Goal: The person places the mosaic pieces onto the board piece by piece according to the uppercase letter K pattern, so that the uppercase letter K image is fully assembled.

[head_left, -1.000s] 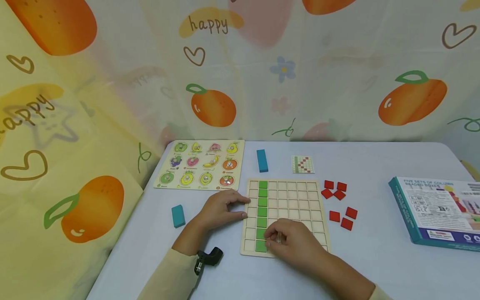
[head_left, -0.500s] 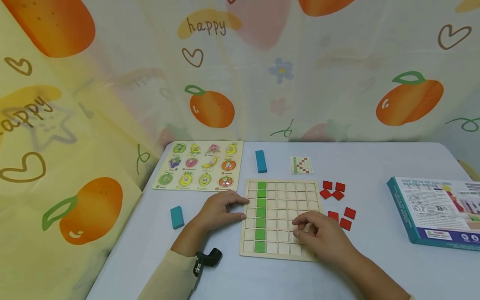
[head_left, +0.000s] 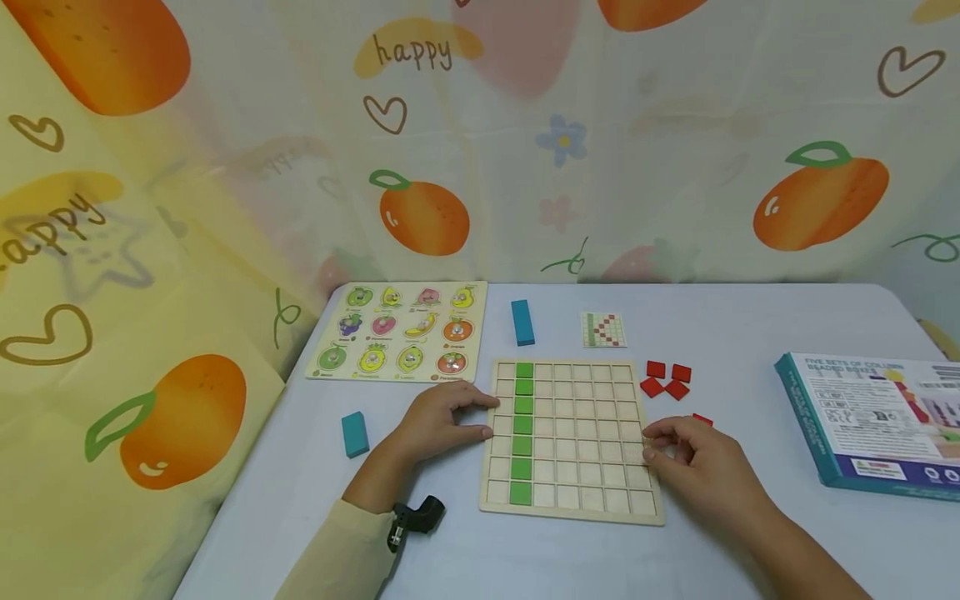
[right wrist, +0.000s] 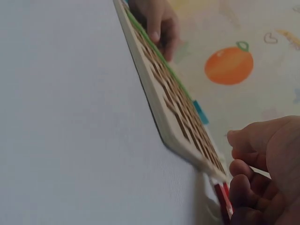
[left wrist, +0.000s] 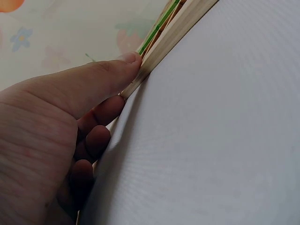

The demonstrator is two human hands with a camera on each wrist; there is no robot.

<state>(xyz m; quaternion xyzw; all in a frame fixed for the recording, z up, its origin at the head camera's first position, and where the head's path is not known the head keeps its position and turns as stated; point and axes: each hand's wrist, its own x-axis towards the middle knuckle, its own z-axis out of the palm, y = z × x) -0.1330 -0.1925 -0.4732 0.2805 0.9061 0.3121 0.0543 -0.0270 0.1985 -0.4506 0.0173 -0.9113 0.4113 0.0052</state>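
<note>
Red square tiles [head_left: 653, 387] lay just beyond the right hand [head_left: 703, 460], whose fingers were loosely curled, narrowly apart from the thumb, seemingly holding nothing. Wider apart, thumb and forefinger of the left hand [head_left: 435, 427] touched the wooden grid board [head_left: 567, 452], between both hands. Probably, a careless low sweep of the right fingers could have bumped the board's rim and unseated green tiles [head_left: 522, 425].

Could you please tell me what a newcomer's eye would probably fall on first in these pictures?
Most likely the column of green tiles, second from the left on the wooden grid board, between the person's left hand and right hand. Next, perhaps, the four red tiles grouped beside the board's far right corner. The big printed oranges on the backdrop behind the table also stand out.
</note>
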